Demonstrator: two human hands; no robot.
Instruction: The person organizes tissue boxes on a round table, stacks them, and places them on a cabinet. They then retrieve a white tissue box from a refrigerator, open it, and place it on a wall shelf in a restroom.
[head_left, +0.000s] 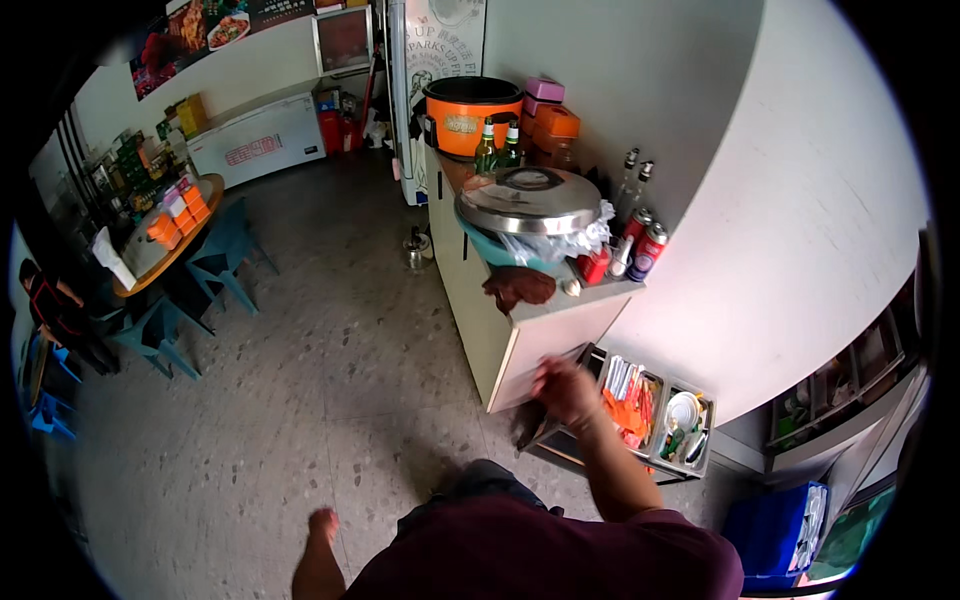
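Observation:
My right hand (566, 390) is blurred, with curled fingers, near the end panel of a pale cabinet (544, 349). It overlaps the left side of a low rack of metal trays in the picture. My left hand (324, 523) hangs over the stone-patterned floor (285, 442), apart from any object, its fingers mostly hidden. On the cabinet's front corner lies a crumpled brown cloth (521, 287). Behind it, a steel lid (529, 202) covers a teal basin (487, 246) with clear plastic film (559, 244) bunched at its rim.
An orange rice cooker (472, 120), green bottles (486, 146) and drink cans (646, 251) stand on the cabinet. The trays (682, 427) hold packets and small items. A blue crate (772, 525) sits right. Left are teal stools (161, 330), a round table (139, 259) and a person (64, 322).

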